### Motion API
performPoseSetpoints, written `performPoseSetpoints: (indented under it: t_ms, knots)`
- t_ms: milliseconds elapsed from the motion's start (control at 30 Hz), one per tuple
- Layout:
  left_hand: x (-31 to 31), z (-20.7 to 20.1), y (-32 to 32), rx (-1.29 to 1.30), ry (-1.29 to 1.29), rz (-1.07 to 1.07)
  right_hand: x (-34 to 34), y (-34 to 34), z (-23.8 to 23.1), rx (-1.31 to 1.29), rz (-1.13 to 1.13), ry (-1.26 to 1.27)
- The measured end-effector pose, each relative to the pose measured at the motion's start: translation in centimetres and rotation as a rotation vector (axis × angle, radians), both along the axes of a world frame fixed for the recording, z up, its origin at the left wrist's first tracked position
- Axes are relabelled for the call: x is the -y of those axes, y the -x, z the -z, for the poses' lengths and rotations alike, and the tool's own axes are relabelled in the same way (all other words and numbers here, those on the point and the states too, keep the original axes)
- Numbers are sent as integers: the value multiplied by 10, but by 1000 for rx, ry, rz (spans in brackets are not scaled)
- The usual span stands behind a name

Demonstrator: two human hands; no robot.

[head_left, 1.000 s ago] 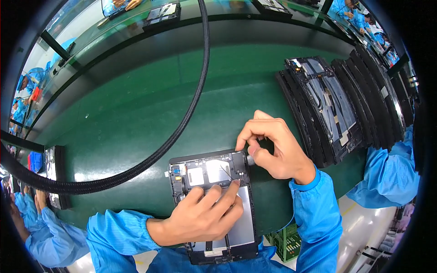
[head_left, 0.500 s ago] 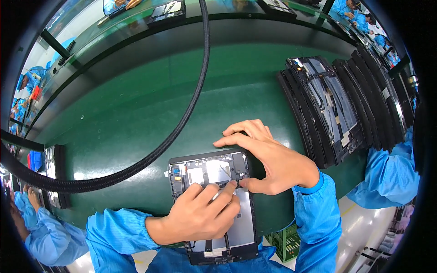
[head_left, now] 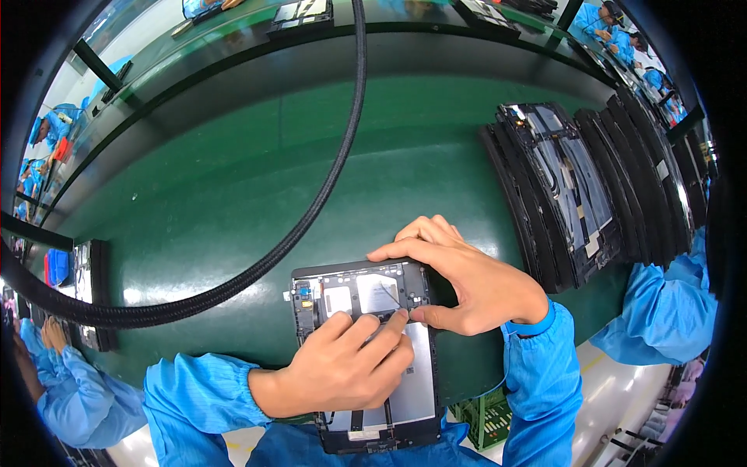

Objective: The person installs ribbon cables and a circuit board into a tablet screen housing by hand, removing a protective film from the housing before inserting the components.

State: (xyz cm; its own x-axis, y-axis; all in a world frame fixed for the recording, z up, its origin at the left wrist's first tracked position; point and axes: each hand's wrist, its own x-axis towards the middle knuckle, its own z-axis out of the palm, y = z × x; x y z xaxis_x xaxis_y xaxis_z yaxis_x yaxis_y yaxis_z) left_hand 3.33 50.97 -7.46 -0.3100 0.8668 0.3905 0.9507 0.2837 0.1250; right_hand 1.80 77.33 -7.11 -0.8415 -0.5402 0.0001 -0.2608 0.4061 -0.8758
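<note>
An opened tablet, its circuit parts, silver plates and black ribbon cables bare, lies at the bench's near edge. My left hand lies over its middle with fingers curled. The left index fingertip presses near the right end of the circuit area; whatever lies under the fingers is hidden. Around the upper right corner, my right hand grips the tablet, thumb at the right side by the left fingertip and index finger along the top edge. Its other fingers are folded behind.
Several opened tablets lean in a row at the right. A thick black braided cable arches over the green bench. More tablet parts and a blue bin stand far left. Co-workers in blue sleeves sit on both sides.
My right index finger has come down onto the tablet's top edge, and the folded fingers have drawn in. The left hand stays nearly in place. The whole view has shifted slightly.
</note>
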Motion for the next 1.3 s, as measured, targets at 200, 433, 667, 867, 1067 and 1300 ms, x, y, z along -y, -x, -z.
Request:
performPoseSetpoints:
  t_ms: [200,433,667,867,1067,1300]
  knots:
    - [-1,2,0,-5,-29,-10,3,3,3,26,-22,34]
    - [-1,1,0,24,-43,-8,7,0,-10,50,-18,-60]
    - [0,0,0,52,-93,-11,-5,9,-4,48,-117,4]
    - [-2,1,2,71,-106,0,-3,6,-6,76,-72,-1]
    - [-1,-1,3,83,-99,0,0,3,-7,95,-40,-47]
    - [4,4,-1,71,-67,-7,9,-6,-15,33,-4,-93]
